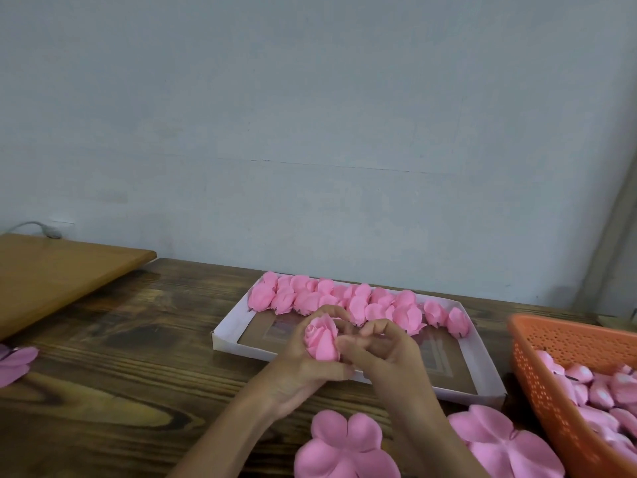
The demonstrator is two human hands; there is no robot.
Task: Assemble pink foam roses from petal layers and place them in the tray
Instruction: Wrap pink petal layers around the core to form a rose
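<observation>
Both hands [344, 360] round furled pink rose [322, 339].

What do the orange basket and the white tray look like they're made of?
Orange perforated basket: likely moulded plastic, with regular holes and a slight sheen. Shallow white tray: probably folded cardboard or paper, matte with creased walls and a brown base.

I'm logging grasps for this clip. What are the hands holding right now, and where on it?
A pink foam rose: the left hand cups its base and side, and the right hand has fingertips on its right side.
</observation>
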